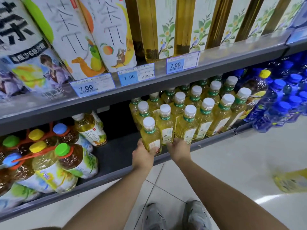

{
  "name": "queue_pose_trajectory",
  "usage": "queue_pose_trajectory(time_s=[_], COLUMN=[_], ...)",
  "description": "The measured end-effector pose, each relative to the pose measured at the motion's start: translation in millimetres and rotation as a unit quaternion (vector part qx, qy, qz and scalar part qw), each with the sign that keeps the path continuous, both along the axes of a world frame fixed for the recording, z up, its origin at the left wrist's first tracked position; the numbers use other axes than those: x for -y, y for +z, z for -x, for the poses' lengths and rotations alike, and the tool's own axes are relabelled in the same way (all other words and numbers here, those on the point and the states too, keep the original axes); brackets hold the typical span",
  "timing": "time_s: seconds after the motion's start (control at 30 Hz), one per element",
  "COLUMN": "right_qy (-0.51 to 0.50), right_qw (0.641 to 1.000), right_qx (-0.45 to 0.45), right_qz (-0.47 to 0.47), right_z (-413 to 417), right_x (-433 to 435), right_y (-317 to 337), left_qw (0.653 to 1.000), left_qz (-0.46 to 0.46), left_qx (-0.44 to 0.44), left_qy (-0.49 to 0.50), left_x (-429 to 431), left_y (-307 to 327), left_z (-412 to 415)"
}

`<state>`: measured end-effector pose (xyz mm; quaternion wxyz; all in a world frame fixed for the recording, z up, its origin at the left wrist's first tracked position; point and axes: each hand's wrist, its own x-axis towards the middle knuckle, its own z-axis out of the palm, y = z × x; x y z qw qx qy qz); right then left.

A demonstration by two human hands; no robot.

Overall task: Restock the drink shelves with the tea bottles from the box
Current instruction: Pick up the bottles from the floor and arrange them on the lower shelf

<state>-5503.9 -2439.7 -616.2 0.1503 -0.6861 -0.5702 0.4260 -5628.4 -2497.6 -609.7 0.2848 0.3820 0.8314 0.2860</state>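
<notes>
The dark grey metal lower shelf [116, 153] carries rows of upright pale yellow plastic tea bottles with white caps [187, 123]. Deep blue plastic bottles [280, 103] stand to their right. At the left lie shrink-wrapped bundles of tea bottles with coloured caps [49, 163]. The grey upper shelf [232, 55] holds tall label-wrapped drink bottles [166, 27] and wears blue price tags [92, 85] on its rim.

**Grey shelving over pale tile**

The floor [240, 163] is pale glossy tile with thin dark joints; a white glare [275, 202] lies on it at lower right. The upper shelf [232, 59], grey metal, carries blue-edged price tags [92, 85] on its front lip. The lower shelf [116, 155] has a dark deck.
</notes>
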Motion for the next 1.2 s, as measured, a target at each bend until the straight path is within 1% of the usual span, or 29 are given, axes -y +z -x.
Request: queue_pose_trajectory(time_s=[0.03, 0.07, 0.1, 0.2, 0.33, 0.47, 0.53, 0.6, 0.63, 0.67, 0.7, 0.73, 0.77, 0.8, 0.87, 0.97, 1.07, 1.2], right_qy=[-0.034, -0.068, -0.097, -0.122, -0.154, -0.153, -0.150, -0.171, -0.178, -0.172, -0.141, -0.092, -0.042, 0.003, 0.061, 0.097, 0.132, 0.129], right_qw=[0.998, 0.991, 0.983, 0.978, 0.960, 0.945, 0.937, 0.926, 0.925, 0.934, 0.954, 0.976, 0.990, 0.996, 0.997, 0.995, 0.988, 0.979], right_qx=[-0.050, -0.103, -0.136, -0.148, -0.206, -0.273, -0.289, -0.294, -0.291, -0.269, -0.226, -0.169, -0.113, -0.071, -0.049, -0.011, 0.074, 0.155], right_qz=[0.026, 0.057, 0.080, 0.081, 0.110, 0.098, 0.127, 0.165, 0.167, 0.158, 0.136, 0.106, 0.077, 0.049, 0.020, 0.005, 0.008, 0.009], right_z=[5, 14, 21, 32, 39, 45, 50, 53, 53, 53, 51, 46, 40, 34, 16, -22, -66, -141], right_x=[-6, -16, -25, -29, -45, -58, -65, -69, -68, -65, -62, -57, -51, -42, -22, 9, 34, 71], right_y=[-2, -21, -36, -39, -52, -52, -56, -57, -56, -55, -53, -49, -46, -42, -27, 3, 32, 72], left_qw=[1.000, 1.000, 1.000, 0.999, 0.999, 0.999, 0.999, 0.999, 0.999, 0.999, 0.998, 0.998, 0.997, 0.997, 0.996, 0.993, 0.991, 0.976], left_qz=[-0.001, 0.000, 0.002, -0.009, 0.005, -0.007, -0.007, 0.003, 0.006, 0.010, 0.019, 0.029, 0.041, 0.052, 0.077, 0.106, 0.080, 0.041], left_qx=[-0.003, -0.011, -0.018, -0.034, -0.039, -0.033, -0.030, -0.027, -0.028, -0.031, -0.036, -0.040, -0.044, -0.046, -0.044, -0.040, -0.070, -0.077], left_qy=[-0.002, 0.002, 0.004, -0.006, -0.019, -0.035, -0.035, -0.034, -0.034, -0.035, -0.037, -0.040, -0.044, -0.044, -0.027, -0.035, -0.084, -0.198], left_x=[1, -5, -8, -3, -6, -8, -11, -12, -12, -13, -13, -13, -12, -12, -7, 9, 25, 42], left_y=[2, -14, -25, -31, -44, -46, -50, -52, -53, -53, -53, -51, -50, -50, -43, -24, 1, 35], left_z=[1, 1, 1, 4, 8, 9, 11, 10, 9, 9, 8, 7, 7, 6, 2, -15, -41, -93])
